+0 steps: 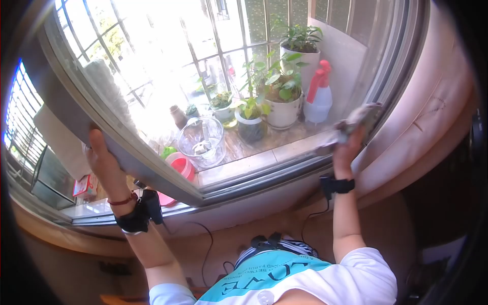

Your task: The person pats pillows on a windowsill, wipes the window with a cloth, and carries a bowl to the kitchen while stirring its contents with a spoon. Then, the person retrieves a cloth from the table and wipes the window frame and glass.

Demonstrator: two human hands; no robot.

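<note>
My left hand (101, 157) is on the edge of the grey window frame (137, 165), thumb up along it and the other fingers hidden behind. On the right, my right hand (349, 147) is closed on a crumpled cloth (358, 122), blurred, against the lower right corner of the window opening. Both wrists wear black bands with a small device.
Beyond the frame stand potted plants (283, 109), a spray bottle with a red head (318, 96), a clear bucket (202, 142) and a pink container (181, 164). Metal bars (218, 46) close the outside. Cables hang below the sill.
</note>
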